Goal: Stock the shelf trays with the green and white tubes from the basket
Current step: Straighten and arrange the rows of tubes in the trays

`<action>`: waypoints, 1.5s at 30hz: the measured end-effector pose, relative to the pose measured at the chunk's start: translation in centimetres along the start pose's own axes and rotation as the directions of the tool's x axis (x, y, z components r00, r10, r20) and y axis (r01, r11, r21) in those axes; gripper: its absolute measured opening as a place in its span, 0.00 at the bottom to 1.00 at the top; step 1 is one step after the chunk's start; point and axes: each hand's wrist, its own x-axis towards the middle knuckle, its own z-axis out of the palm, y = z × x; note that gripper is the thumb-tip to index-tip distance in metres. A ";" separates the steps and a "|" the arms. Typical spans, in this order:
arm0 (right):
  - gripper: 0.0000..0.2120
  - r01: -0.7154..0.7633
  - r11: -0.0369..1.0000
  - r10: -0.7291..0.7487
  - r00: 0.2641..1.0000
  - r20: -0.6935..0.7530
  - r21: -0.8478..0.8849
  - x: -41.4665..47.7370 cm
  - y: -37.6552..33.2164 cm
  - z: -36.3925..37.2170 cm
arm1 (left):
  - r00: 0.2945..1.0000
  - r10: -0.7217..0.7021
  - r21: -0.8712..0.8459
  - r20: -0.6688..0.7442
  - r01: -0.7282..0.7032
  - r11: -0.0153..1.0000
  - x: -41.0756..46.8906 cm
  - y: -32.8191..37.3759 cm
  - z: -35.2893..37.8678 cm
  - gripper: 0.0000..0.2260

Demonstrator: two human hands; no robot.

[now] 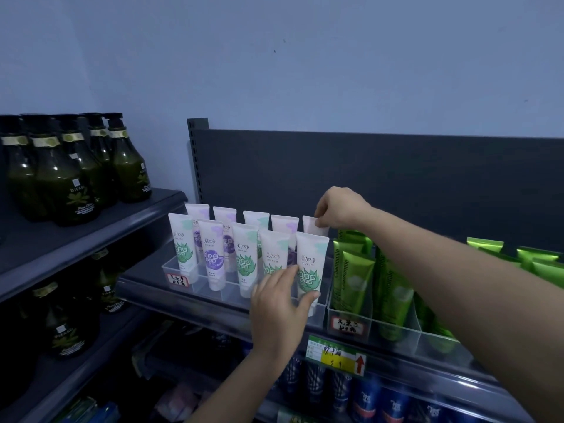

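Right hand (338,209) pinches the top of an upright white plastic tube (314,226), far right in the clear plastic tray (227,293); left hand (280,303) seemingly wraps the green-and-white tube (311,264) standing just nearer.

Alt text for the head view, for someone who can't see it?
The right hand pinches the top of the rear-right tube in a clear shelf tray while the left hand holds the front-right green and white tube. Shiny green tubes fill the next tray; dark bottles stand far left.
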 end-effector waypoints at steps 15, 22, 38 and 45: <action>0.07 0.041 0.995 -0.042 0.999 0.009 0.092 -0.1 0.5 -0.1 | 0.963 -0.269 0.181 0.014 0.262 0.948 0.9 1.4 1.6 0.23; 0.04 0.053 0.993 -0.055 0.998 0.013 0.101 0.0 0.8 -0.2 | 0.945 -0.327 0.149 -0.023 0.327 0.933 0.9 1.8 1.9 0.22; 0.04 0.084 0.990 -0.087 0.996 0.025 0.109 -0.2 1.3 -0.5 | 0.924 -0.371 0.084 -0.092 0.378 0.922 0.3 1.7 2.6 0.22; 0.03 0.080 0.990 -0.085 0.996 0.038 0.112 -0.4 1.3 -0.4 | 0.924 -0.373 0.080 -0.086 0.379 0.922 0.2 1.7 2.6 0.22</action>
